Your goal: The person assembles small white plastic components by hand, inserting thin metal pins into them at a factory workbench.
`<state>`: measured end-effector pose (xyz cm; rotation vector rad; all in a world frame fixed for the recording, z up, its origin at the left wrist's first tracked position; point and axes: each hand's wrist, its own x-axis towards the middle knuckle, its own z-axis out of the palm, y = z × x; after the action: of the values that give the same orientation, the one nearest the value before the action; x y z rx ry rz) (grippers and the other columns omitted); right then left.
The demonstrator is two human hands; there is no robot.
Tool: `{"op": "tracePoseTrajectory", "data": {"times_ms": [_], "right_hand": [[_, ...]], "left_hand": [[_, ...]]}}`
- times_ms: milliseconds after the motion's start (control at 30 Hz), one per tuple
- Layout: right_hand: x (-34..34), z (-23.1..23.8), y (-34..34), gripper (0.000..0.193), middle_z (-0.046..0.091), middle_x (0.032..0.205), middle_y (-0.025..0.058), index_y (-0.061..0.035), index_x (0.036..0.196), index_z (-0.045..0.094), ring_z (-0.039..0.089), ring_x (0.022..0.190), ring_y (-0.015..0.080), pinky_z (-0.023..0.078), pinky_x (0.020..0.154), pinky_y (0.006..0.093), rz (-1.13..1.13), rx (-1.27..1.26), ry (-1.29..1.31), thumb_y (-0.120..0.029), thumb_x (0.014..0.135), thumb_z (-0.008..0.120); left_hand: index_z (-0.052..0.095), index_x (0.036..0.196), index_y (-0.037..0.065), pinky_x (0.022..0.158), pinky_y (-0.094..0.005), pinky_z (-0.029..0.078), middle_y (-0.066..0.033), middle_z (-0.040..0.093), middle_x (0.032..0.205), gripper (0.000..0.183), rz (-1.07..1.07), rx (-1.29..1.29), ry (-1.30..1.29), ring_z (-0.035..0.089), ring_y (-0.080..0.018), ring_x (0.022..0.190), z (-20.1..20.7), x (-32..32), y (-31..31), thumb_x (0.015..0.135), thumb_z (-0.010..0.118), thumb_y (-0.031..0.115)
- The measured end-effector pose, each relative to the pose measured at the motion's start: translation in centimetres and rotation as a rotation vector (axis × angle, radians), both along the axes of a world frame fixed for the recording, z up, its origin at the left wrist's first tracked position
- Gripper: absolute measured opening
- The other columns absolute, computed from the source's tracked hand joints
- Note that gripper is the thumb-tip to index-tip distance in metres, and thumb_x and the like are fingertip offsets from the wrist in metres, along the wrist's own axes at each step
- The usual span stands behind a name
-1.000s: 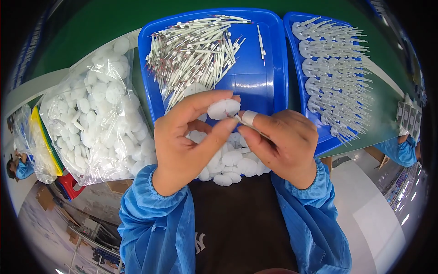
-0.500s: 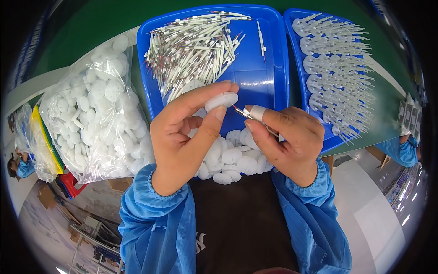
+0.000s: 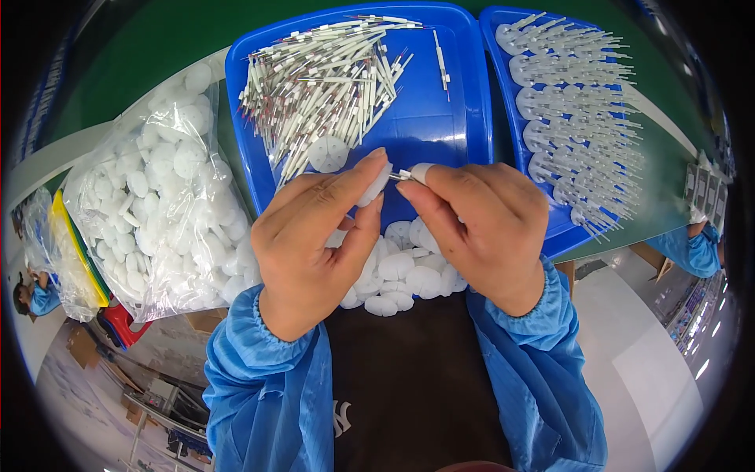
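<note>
My left hand (image 3: 311, 236) pinches a round white plastic disc (image 3: 377, 187) between thumb and fingers, tilted nearly edge-on. Opposite it, my right hand (image 3: 487, 228), with a white wrap around one finger, grips a thin metal-and-white rod (image 3: 402, 175) whose end meets the disc's face. Most of that rod is hidden by my fingers. Below both hands lies a heap of loose white discs (image 3: 413, 271). Beyond them, a blue tray (image 3: 448, 118) bears a pile of similar thin rods (image 3: 322, 94), with another white disc (image 3: 328, 154) at the pile's near edge.
A clear plastic bag (image 3: 157, 204) full of white discs sits on the left. On the right, a second blue tray (image 3: 515, 94) carries rows of discs with rods standing in them (image 3: 582, 126). Two other people in blue sleeves (image 3: 686, 253) appear at the far sides.
My right hand has brought the rod leftward to the disc; its reddish tip, visible before, is now out of sight. The left hand has turned the disc more upright, facing the rod.
</note>
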<state>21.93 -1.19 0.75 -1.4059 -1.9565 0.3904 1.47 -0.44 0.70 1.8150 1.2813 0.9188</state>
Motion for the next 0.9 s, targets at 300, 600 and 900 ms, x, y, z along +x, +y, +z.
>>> {"op": "tracePoseTrajectory", "data": {"times_ms": [300,600,900], "right_hand": [[-0.7,-1.1,-0.1,0.026,0.074,0.080,0.0060,-0.0050,0.101,0.077,0.069,0.063,0.0215,0.052,0.057,0.0318,0.066,0.026,0.043,-0.012,0.080,0.091],[0.9,-1.2,-0.1,0.038,0.077,0.106,0.0098,-0.0058,0.112,0.078,0.074,0.091,0.0251,0.056,0.077,0.0326,0.068,-0.203,0.448,-0.008,0.077,0.094],[0.7,-0.7,-0.4,0.039,0.077,0.106,0.0096,-0.0031,0.119,0.074,0.073,0.094,0.0199,0.058,0.084,0.0326,0.164,-0.294,0.450,-0.001,0.083,0.089]], "left_hand": [[0.077,0.131,0.006,0.062,-0.0270,0.058,-0.0100,0.079,0.100,0.051,-0.041,-0.065,0.012,0.071,-0.0181,0.084,-0.3,-1.2,0.3,0.082,0.087,-0.003],[0.074,0.132,0.006,0.070,-0.0253,0.056,-0.0105,0.072,0.125,0.058,-0.053,-0.186,-0.189,0.068,-0.0185,0.100,-0.1,-1.3,0.2,0.078,0.093,0.001],[0.080,0.124,0.009,0.070,-0.0300,0.057,-0.0074,0.068,0.115,0.058,-0.099,0.108,-0.097,0.069,-0.0219,0.099,0.3,-0.4,0.2,0.069,0.091,-0.007]]}}
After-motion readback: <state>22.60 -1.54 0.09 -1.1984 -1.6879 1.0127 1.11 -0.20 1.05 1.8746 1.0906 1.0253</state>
